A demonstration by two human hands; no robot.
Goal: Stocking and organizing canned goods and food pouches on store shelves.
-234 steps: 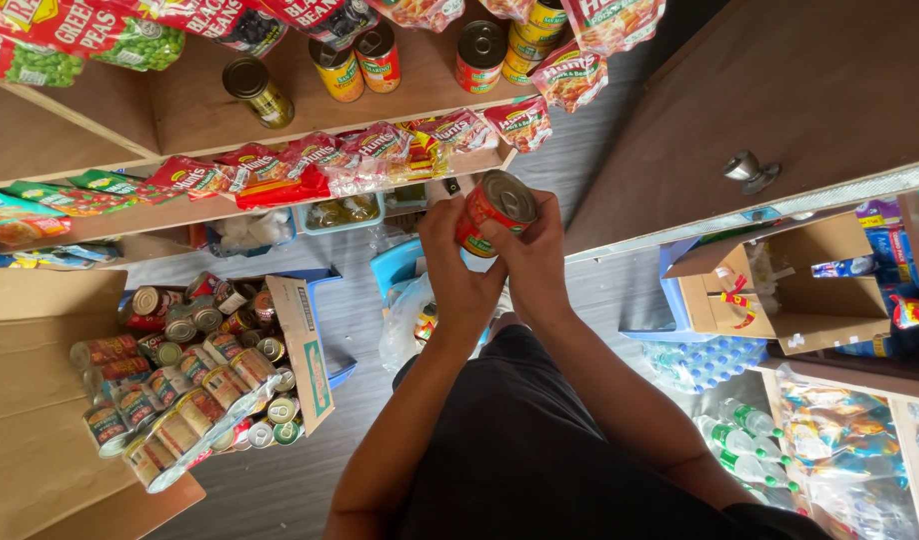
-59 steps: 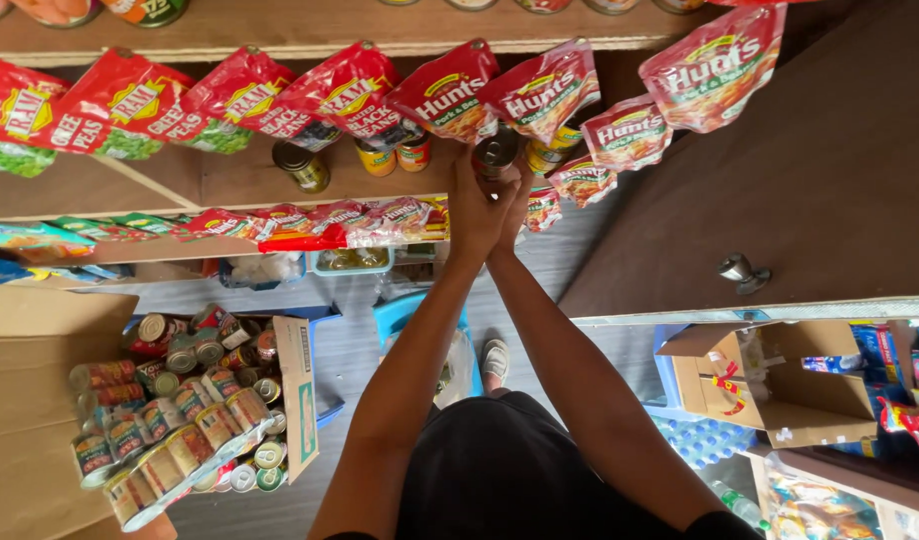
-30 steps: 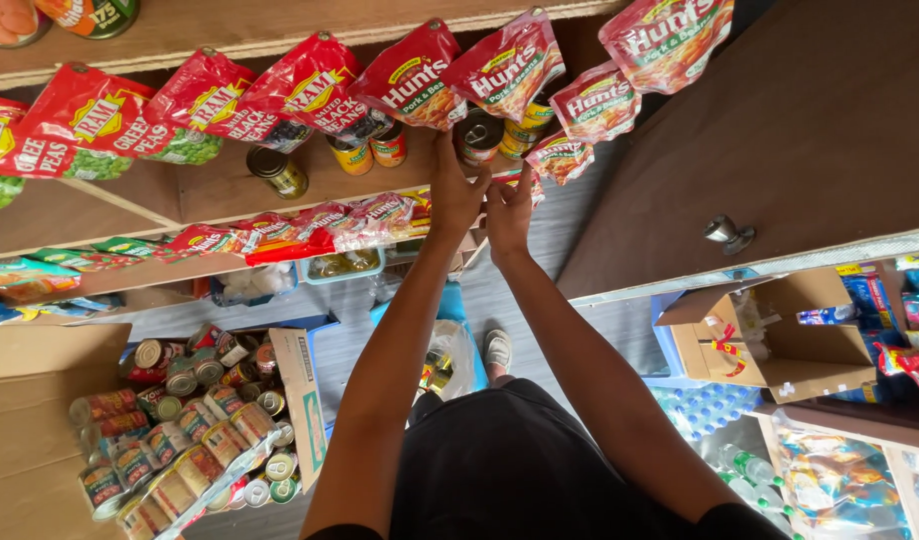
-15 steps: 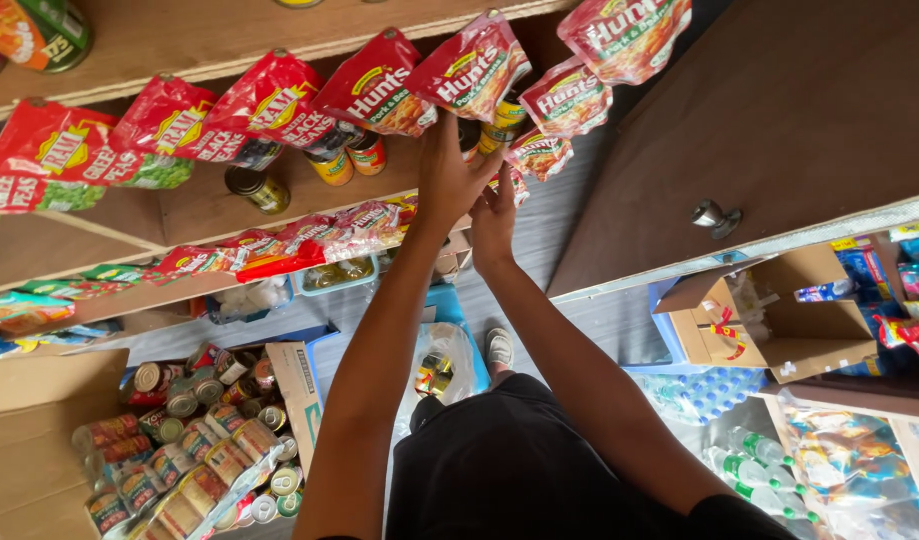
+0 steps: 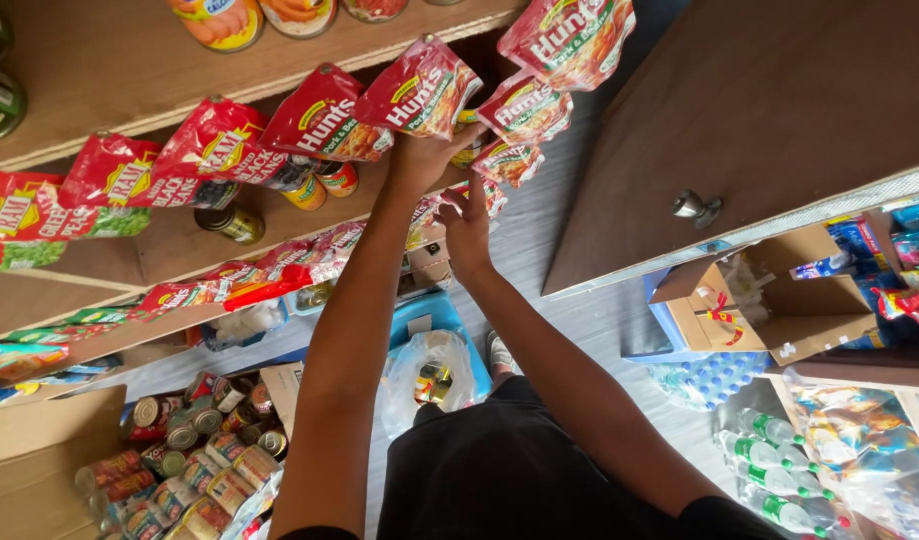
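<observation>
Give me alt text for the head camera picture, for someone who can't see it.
Seen from above, a person's left hand reaches up behind a row of hanging red pouches on a wooden shelf, while the right hand hovers open just below. Cans stand on the shelf, and an open cardboard box of cans sits on the floor at lower left.

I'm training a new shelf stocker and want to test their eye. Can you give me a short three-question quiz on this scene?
1. True or false: the left hand reaches behind the hanging red pouches.
2. What fills the cardboard box on the floor? A) bottles B) cans C) pouches
3. Which hand is open beside the shelf, holding nothing?

Key: 1 true; 2 B; 3 the right hand.
</observation>
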